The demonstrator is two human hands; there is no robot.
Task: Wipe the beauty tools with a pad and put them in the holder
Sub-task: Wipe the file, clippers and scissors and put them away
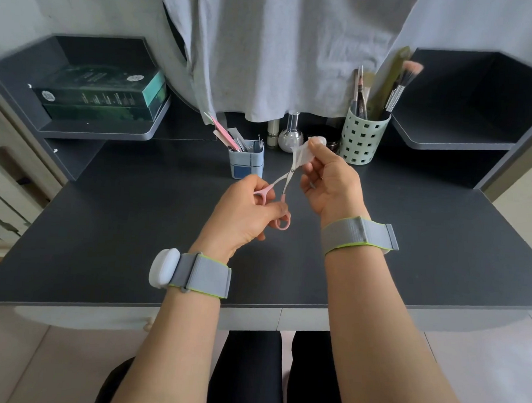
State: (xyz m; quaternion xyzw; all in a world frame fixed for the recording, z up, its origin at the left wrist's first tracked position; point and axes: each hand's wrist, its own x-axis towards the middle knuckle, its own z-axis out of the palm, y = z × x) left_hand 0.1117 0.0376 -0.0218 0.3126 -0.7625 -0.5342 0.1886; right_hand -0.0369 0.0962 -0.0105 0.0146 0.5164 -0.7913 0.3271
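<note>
My left hand (pixel 246 211) grips the pink handles of small scissors (pixel 285 184), held above the dark desk with the blades spread open and pointing up. My right hand (pixel 332 181) pinches a white pad (pixel 307 151) around the tips of the blades. A small blue square holder (pixel 247 163) stands just behind the hands and has several tools in it, among them a pink-handled one. A pale green perforated holder (pixel 362 138) with brushes stands at the back right.
A grey cloth (pixel 282 48) hangs over the back of the desk. Small bottles (pixel 289 134) and a dark jar stand between the two holders. Green boxes (pixel 104 94) lie on the left shelf. The desk's front edge (pixel 253 305) is close to my knees.
</note>
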